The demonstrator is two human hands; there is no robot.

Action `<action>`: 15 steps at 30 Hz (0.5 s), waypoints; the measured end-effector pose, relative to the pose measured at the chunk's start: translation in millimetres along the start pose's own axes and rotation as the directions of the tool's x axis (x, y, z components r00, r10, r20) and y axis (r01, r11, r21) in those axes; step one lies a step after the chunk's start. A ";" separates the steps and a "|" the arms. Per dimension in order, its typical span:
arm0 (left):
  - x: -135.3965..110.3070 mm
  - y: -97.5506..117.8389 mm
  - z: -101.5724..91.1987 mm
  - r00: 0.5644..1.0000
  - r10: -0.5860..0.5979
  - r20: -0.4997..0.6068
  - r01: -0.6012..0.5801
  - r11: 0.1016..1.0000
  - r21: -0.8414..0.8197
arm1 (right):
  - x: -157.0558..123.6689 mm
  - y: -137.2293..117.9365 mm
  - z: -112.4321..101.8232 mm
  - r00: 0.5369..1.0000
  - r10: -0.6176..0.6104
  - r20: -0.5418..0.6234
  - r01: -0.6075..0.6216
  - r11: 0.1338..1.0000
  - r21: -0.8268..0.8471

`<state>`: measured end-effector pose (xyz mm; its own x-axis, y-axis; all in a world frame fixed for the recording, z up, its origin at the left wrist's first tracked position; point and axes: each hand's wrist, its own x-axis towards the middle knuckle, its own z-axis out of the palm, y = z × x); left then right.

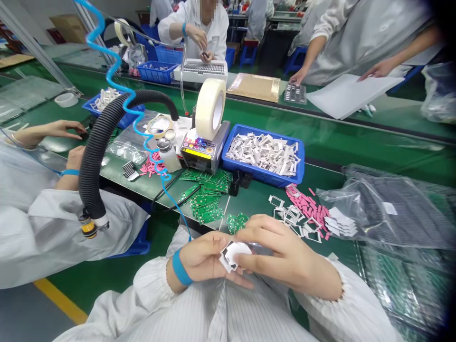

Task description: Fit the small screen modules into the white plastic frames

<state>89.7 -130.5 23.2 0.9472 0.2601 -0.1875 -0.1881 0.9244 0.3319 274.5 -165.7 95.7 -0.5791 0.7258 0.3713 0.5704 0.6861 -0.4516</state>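
Pinching a white frame [228, 260], apparently, between fingers [257, 236].

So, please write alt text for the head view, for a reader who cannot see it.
The left hand and right hand hold a small white piece at the edge of a green workbench. Nearby lie green circuit boards, pink strips and a blue tray of white pieces, beside a tape dispenser. Co-workers in white coats work nearby.

Electronics assembly workshop: long green-matted workbench [320, 142], circuit boards [206, 199], tape dispenser [204, 154], striped white smocks [356, 42].
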 end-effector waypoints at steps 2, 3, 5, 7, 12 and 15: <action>0.8 -1.6 0.7 1.000 -0.002 0.000 0.002 1.000 -0.019 | -0.7 0.0 0.6 1.000 -0.031 0.000 0.031 0.999 0.028; 1.1 -2.7 1.0 1.000 -0.006 0.006 0.006 1.000 -0.031 | -0.7 -0.7 1.5 0.998 -0.060 -0.003 0.060 0.997 0.041; 1.0 -5.6 0.9 1.000 -0.017 0.019 0.017 0.999 -0.031 | -0.2 -3.5 4.6 0.994 -0.108 0.000 0.108 0.992 0.061; 0.2 -8.6 -0.6 1.000 -0.003 0.020 0.003 1.000 -0.004 | -0.4 -7.8 9.3 0.992 -0.127 -0.016 0.127 0.990 0.054; -0.5 -12.2 -8.5 0.998 0.047 0.034 -0.048 0.998 0.049 | -20.2 -1.7 14.5 0.980 -0.167 -0.112 0.172 0.984 0.042; 0.8 -12.0 -9.7 0.994 0.090 0.065 -0.094 0.994 0.063 | -52.1 33.5 5.3 0.895 0.347 -0.280 -0.358 0.933 0.009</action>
<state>90.2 -138.7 10.0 0.9414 0.3232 -0.0963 -0.2594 0.8764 0.4058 320.7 -180.8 56.9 -0.1576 0.9015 0.4031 0.7347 0.3798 -0.5621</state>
